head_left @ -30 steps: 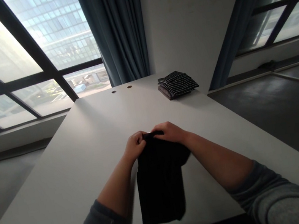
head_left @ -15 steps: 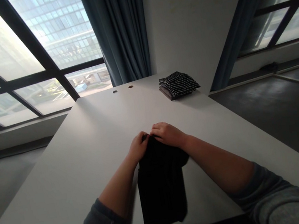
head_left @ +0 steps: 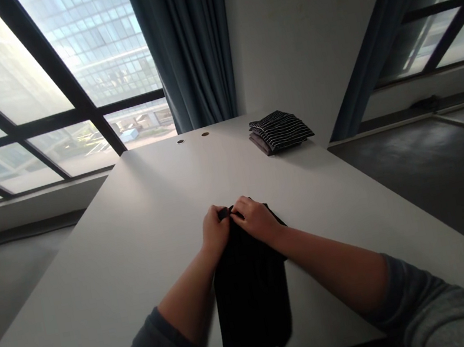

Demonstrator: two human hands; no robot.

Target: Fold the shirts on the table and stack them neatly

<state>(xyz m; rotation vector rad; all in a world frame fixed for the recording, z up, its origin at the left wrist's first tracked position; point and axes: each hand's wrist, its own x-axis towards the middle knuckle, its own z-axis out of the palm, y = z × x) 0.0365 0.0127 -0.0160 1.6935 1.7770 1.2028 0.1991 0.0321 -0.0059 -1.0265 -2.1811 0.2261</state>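
Observation:
A folded black garment (head_left: 254, 307) lies lengthwise on the white table before me; its exact kind does not show. Its far edge is pinched by my left hand (head_left: 215, 231), fingers closed on the cloth. Close beside it, nearly touching, my right hand (head_left: 257, 221) is also closed on the same edge. A corner of the cloth sticks out beyond my right wrist. The garment's near end lies flat toward my body.
On the far right of the white table (head_left: 144, 213) sits a stack of folded striped black cloth (head_left: 282, 130) with a grey piece underneath. Two round holes are near the far edge. Behind stand a blue curtain (head_left: 194, 48), a wall and windows.
My right hand has drawn slightly nearer to me, its fingers curling more on the edge. More black cloth now shows beyond it. My left hand has turned slightly and still holds the edge.

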